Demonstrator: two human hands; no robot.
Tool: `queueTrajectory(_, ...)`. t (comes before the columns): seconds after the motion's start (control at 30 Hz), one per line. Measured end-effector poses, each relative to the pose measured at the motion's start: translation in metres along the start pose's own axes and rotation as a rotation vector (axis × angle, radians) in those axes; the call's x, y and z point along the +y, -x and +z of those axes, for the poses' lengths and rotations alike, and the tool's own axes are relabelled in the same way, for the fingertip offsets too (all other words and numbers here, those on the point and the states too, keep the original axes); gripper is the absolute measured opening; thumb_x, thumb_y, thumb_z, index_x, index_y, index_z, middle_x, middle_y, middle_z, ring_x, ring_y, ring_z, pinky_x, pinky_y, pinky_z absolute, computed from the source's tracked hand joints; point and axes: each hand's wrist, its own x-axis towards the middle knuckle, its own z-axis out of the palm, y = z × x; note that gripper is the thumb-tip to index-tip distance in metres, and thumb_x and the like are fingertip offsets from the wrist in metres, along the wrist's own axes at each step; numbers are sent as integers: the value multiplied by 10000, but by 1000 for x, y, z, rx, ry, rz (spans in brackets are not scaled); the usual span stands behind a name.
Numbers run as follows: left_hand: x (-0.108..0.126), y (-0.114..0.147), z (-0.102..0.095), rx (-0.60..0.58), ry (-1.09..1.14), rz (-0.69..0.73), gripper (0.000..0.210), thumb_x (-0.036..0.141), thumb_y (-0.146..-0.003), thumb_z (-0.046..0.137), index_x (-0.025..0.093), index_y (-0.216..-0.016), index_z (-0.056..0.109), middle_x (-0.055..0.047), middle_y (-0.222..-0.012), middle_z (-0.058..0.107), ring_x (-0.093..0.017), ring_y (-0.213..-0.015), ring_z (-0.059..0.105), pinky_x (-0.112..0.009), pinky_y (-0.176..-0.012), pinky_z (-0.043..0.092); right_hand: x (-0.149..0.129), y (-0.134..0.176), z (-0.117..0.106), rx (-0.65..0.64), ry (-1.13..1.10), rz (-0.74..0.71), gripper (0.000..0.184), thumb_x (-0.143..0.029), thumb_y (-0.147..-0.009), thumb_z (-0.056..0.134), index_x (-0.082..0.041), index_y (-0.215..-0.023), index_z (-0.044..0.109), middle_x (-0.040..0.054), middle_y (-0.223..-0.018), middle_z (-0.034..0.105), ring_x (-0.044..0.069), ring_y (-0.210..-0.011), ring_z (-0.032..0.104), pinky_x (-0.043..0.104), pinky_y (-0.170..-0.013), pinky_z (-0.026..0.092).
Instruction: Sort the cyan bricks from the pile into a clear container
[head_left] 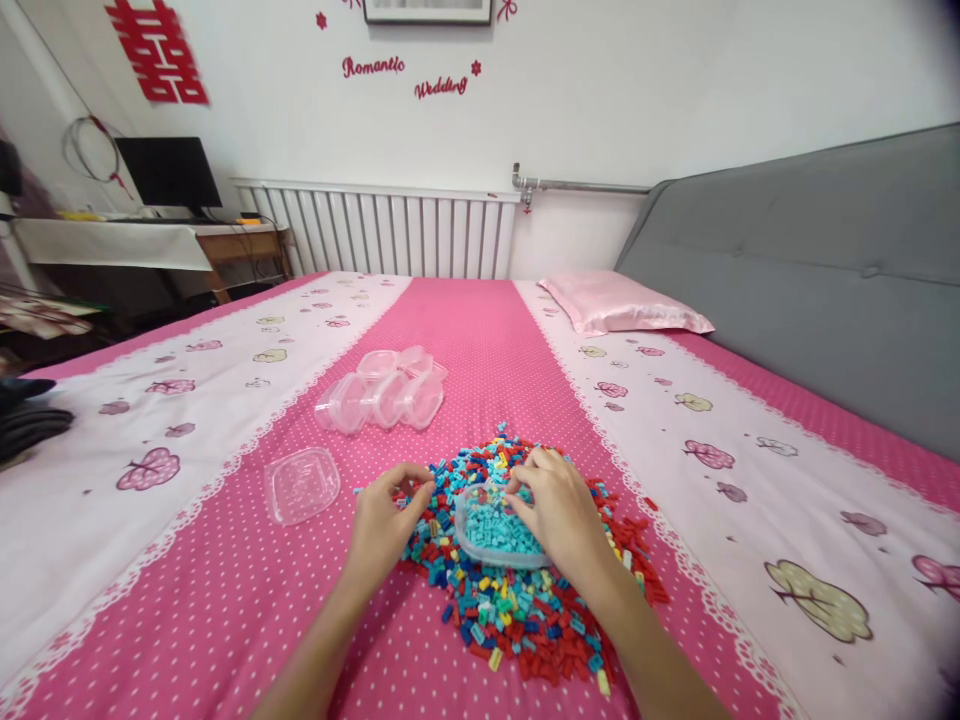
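Note:
A heap of small toy building bricks (536,625) in red, blue, teal and yellow is spread over the pink bedcover. On the heap sits a clear plastic container (499,558) holding many teal bricks (495,527). My left hand (381,515) is at the heap's left edge, its thumb and fingertips brought together; whatever they pinch is too small to name. Over the container's right side is my right hand (561,505), fingers curled and thumb drawn in above the teal bricks. Anything between those fingertips cannot be made out.
Left of the heap lies a clear lid (302,486). Farther back are several clear containers (382,390) grouped together. A pink pillow (622,300) rests near the grey headboard (810,230). Dark fabric (30,425) lies at the left edge.

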Motion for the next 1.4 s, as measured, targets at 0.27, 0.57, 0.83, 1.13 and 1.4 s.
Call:
queueTrajectory(0.27,-15,-3,0,-44,-77,21,205,381,-820,581,225,-843,712,-61,-879,768,-267,-829,685,-389,-792,512,-12,0,9,-100,119,-52,81,-177,-825,751,-242,-781,729,45,-914,633,241,-969,569,364,-827,401)
queueTrajectory(0.57,-8,0,3,-163,-60,109,179,329,-858,581,235,-892,729,-56,-923,775,-265,-885,701,-386,-833,514,-16,0,7,-177,244,-77,52,-264,-857,741,-248,-809,753,70,-995,644,264,-1026,543,380,-845,404)
queueTrajectory(0.83,9,5,5,-293,24,214,220,341,-924,561,242,-1022,732,-54,-1003,773,-245,-922,692,-356,-853,498,-13,1,9,-124,166,-68,64,-174,-830,750,-230,-817,722,33,-961,641,220,-985,558,327,-833,419)
queueTrajectory(1.13,11,6,4,-315,34,183,226,324,-919,554,236,-1010,741,-60,-973,777,-249,-890,695,-359,-840,498,-15,-1,3,-209,194,-78,139,-235,-907,670,-243,-821,778,71,-979,633,237,-990,555,330,-813,436)
queueTrajectory(1.4,8,6,5,-280,-12,168,236,343,-917,544,231,-990,738,-56,-955,779,-242,-887,708,-348,-825,532,-7,1,-2,-171,40,-139,178,-248,-933,635,-288,-887,802,60,-925,610,219,-939,559,313,-809,446)
